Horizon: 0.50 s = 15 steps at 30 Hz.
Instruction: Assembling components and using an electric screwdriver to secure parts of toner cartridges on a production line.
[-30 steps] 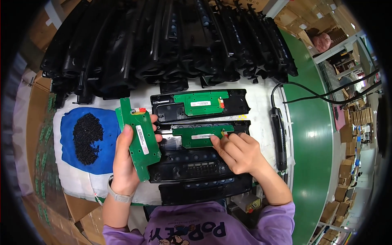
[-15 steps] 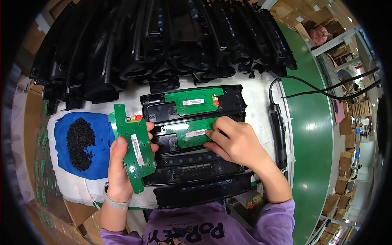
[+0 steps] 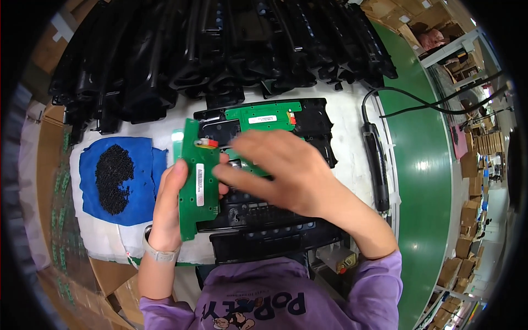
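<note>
My left hand (image 3: 169,206) is closed around a green circuit board (image 3: 188,212) with a white label and a red-and-white connector; a second board edge shows behind it. My right hand (image 3: 294,173), blurred by motion, reaches over to this board with thumb and fingers apart, and nothing shows between them. Whether its fingertips touch the board is unclear. Beneath the right hand lie black plastic housings (image 3: 220,242) in a row. On the farthest one sits another green board (image 3: 280,122). A further board in the housing below it is mostly hidden by my right hand.
Many black plastic housings (image 3: 220,55) stand packed along the far side. To the left, a blue cloth (image 3: 146,192) carries a pile of small black screws (image 3: 113,181). A black corded power screwdriver (image 3: 377,170) lies at the right, beside a green surface (image 3: 421,220).
My right hand has come off the board in the middle housing and moved left to the held board. My left hand has shifted slightly right and turned its board more upright.
</note>
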{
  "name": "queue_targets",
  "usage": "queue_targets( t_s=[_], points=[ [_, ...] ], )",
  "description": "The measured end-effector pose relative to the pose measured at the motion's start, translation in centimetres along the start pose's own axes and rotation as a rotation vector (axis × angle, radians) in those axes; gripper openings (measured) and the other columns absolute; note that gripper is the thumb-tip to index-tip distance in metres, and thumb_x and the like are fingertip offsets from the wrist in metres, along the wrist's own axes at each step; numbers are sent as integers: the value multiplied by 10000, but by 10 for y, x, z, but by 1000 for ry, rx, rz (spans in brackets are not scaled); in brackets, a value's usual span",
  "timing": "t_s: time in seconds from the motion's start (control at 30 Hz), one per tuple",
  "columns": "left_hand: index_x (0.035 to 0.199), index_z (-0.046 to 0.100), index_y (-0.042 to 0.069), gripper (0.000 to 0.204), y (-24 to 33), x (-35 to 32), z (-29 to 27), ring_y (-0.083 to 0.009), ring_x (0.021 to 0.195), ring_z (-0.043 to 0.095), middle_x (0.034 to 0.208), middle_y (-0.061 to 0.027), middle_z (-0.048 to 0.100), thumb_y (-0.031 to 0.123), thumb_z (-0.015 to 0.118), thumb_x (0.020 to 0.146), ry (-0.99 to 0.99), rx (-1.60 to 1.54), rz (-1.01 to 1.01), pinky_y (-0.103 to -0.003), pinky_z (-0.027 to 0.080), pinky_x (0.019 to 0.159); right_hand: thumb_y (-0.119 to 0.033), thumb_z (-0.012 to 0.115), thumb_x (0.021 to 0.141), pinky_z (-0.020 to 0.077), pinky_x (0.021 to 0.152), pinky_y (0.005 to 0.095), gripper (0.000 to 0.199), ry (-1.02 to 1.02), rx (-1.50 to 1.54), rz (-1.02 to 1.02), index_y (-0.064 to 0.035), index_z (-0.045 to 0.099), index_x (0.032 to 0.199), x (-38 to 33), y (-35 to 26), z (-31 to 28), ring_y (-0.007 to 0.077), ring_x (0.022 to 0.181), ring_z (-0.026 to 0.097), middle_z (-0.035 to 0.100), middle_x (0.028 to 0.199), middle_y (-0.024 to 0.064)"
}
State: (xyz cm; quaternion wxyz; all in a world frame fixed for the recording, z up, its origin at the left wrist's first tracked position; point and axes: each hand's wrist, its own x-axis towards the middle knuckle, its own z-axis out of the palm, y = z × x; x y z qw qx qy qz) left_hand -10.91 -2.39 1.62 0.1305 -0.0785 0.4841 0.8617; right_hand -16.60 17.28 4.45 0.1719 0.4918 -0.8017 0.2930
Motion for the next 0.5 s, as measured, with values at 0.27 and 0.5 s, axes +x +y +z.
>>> queue_targets(
  t_s=[0.27, 0.5],
  points=[
    [1119, 549, -12, 446, 5, -1, -2, -103, 822, 616, 957, -69, 625, 380, 407, 961, -31, 141, 29, -225, 499, 697, -159, 618, 715, 475, 781, 338, 207, -49, -225, -300, -95, 614, 912, 8, -19, 13, 236, 1078, 555, 592, 1046, 76],
    [1140, 547, -23, 470, 1, -1, -9, -120, 851, 623, 1002, -80, 631, 386, 388, 970, -115, 103, -63, -236, 501, 741, -107, 637, 645, 497, 798, 348, 271, 65, -185, -264, -75, 652, 913, -15, -29, -11, 265, 1063, 561, 616, 1015, 81]
  ],
)
